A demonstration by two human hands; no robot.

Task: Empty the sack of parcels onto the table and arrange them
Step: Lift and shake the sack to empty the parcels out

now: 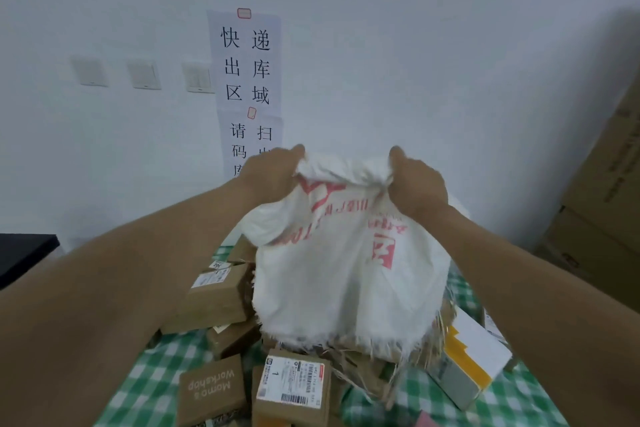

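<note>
L hand [273, 173] & R hand [417, 184] each grip bunched bottom corners of upturned woven sack [346, 260]; cardboard parcels [221, 291] spilled below. Lift straight up, shake w/ both grips firm.

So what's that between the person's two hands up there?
In the head view, a bunched fold of the white sack stretches between the left hand and the right hand. Both grip it, mouth hanging down over the parcels.

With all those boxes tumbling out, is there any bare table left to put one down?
Bare checked tablecloth shows at the near left, beside the Momo Workshop box, and a strip at the near right below the white and yellow box. The middle under the sack is crowded with brown parcels.
</note>
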